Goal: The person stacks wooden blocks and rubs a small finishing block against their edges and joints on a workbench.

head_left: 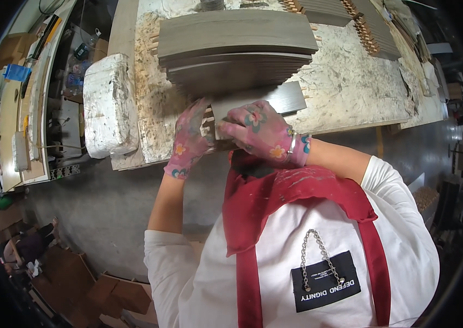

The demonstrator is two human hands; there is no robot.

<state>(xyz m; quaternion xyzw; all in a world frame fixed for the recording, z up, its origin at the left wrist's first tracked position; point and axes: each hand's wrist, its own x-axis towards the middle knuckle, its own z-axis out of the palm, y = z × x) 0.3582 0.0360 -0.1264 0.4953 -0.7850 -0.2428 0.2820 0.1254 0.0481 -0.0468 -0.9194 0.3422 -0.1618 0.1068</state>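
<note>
Both grips are closed on one grey wooden slat point(264, 101), the right hand point(258, 134) clamped over its near end and the left hand point(187, 142) pinching beside it (dowel pegs there), its long axis running right-and-away across the table point(351, 82) before the slat stack point(231, 49).

Matt grey wood-grain panel point(264, 101), rough flaky chipboard bench point(351, 82), floral cloth gloves point(258, 131).

bench point(351, 82): chipboard top, glue-crusted, pale
centre: stack of grey panels point(237, 49), dowels sticking out at ends
far right: more grey panels point(362, 22), dowelled, fanned
left edge: white wrapped block point(108, 104), lying lengthwise
near edge: single grey panel point(264, 104)
</note>
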